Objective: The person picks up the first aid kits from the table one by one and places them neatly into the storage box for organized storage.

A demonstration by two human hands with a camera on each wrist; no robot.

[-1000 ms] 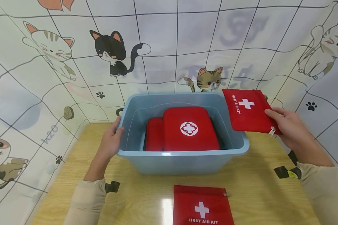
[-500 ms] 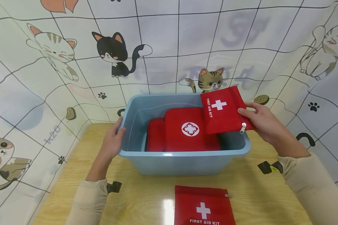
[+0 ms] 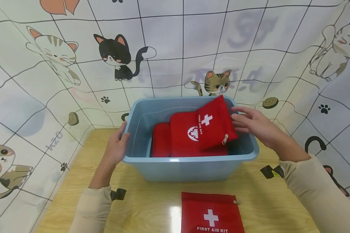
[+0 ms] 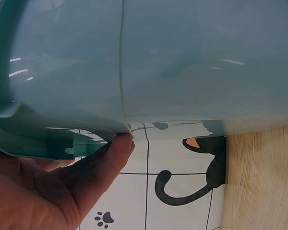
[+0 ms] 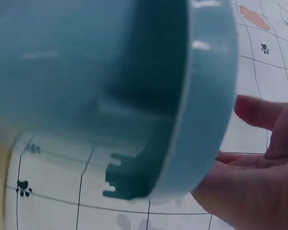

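Observation:
A light-blue plastic bin [image 3: 186,170] stands on the table with its open top up. My left hand [image 3: 116,144] grips its left rim, thumb against the outer wall in the left wrist view. Inside the bin, a red first aid pouch [image 3: 215,131] with a white cross lies tilted over a larger red case [image 3: 179,131], partly covering its round white emblem. Just right of the pouch, over the right rim, my right hand [image 3: 258,126] has its fingers spread and extended. The right wrist view shows that hand holding nothing beside the bin's rim.
A smaller red case [image 3: 161,140] sits left of the larger one in the bin. Another red first aid pouch [image 3: 193,212] lies flat on the wooden table [image 3: 145,207] in front, cut off by the frame's edge. A cat-print wall covering [image 3: 169,48] rises close behind.
My right hand carried the pouch leftward over the bin and let it go onto the larger red case. The fingers have opened. My left hand has stayed on the rim.

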